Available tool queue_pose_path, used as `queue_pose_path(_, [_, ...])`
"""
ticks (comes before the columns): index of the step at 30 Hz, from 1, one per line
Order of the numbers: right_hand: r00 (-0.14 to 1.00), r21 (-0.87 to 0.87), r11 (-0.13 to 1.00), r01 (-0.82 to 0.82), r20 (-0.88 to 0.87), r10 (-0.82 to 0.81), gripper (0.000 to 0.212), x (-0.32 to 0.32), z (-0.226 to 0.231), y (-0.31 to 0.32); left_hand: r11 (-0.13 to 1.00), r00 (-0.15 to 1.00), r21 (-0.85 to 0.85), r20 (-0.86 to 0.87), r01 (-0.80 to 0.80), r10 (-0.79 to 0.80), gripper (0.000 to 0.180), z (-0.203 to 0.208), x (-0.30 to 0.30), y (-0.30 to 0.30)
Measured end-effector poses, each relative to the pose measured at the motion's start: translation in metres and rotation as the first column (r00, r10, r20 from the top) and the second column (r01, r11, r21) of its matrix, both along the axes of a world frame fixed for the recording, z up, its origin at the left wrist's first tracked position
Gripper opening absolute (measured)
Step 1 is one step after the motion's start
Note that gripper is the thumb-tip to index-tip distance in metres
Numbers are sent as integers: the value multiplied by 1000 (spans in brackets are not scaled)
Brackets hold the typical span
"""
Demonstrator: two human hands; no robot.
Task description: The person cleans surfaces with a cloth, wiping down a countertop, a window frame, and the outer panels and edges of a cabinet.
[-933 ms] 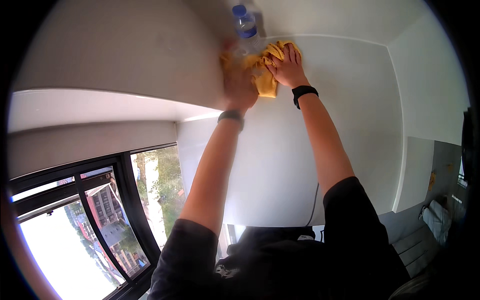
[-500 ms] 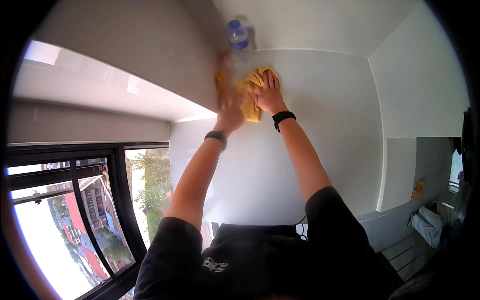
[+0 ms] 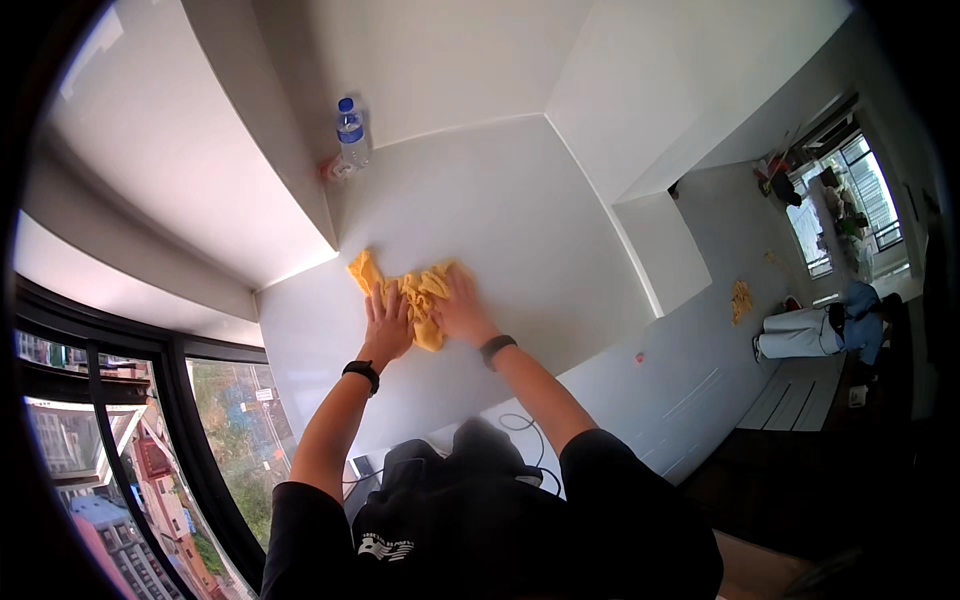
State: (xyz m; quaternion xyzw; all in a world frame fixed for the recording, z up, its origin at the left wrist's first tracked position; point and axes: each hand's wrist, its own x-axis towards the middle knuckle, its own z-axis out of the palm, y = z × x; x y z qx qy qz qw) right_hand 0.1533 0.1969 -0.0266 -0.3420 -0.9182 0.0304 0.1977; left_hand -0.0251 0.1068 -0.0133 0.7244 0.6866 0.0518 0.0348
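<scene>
I'm pressing both my left hand and right hand, fingers spread flat, on the crumpled yellow cloth mid-tabletop, its long axis crosswise beneath my palms.

white walls | dark-framed window lower left | daylight | wood floor right

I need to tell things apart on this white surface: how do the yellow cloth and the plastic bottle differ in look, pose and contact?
The yellow cloth lies crumpled and flat on the white surface; the plastic bottle stands upright by the far edge. The cloth is opaque yellow; the bottle is clear with a blue cap. The left hand and right hand both press on the cloth; nothing touches the bottle. Both rest on the same white surface.
</scene>
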Motion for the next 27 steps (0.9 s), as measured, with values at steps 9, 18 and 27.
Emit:
queue_pose_path(9, [999, -61, 997, -39, -31, 37, 43, 63, -19, -121, 974, 979, 197, 148, 108, -139, 53, -13, 72, -136])
queue_pose_path(18, [947, -352, 921, -168, 201, 250, 47, 33, 17, -175, 988, 992, 137, 116, -75, 60, 54, -16, 37, -247])
queue_pose_path(27, [934, -280, 926, -252, 181, 308, 48, -84, 9, -157, 786, 781, 17, 131, -618, 611, 64, 3, -30, -247])
